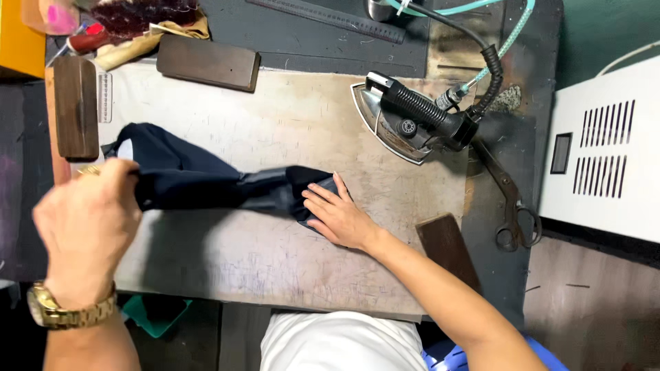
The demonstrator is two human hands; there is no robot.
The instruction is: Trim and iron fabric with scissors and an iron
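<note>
closest to the lens, at about eight o'clock, the left hand (86, 223) is clenched on the bunched end of a dark navy cloth (199, 182), a gold watch (65, 310) on its wrist. at the centre the right hand (342, 217) lies flat, fingers (320, 199) released and spread, pinning the other end of the cloth against the pressing board (275, 124) (it presses rather than grips). the cloth runs between the two hands from nine o'clock toward the middle, twisted and narrow at its waist, so it seems to be only partly drawn out: judging by the creases, it has been laid on the board and stretched, but smoothing and pressing look to be left. the steam iron (405, 117) stands untouched at one o'clock, well apart from the cloth, its black cord and pale hose running off the top edge. scissors (512, 206) lie at three o'clock beside the board. wooden blocks sit around it: one (75, 106) at ten o'clock, one (208, 63) at eleven, a third (447, 247) at four. a long ruler (330, 17) lies at twelve o'clock. as for packages and signs, a white boxy machine (605, 148) with dark vent slots and a small dark panel fills three o'clock, an orange box edge (17, 34) sits at the ten o'clock corner, and a small pale ruled label (104, 96) lies beside the left block; its marks are too small to tell.
</note>
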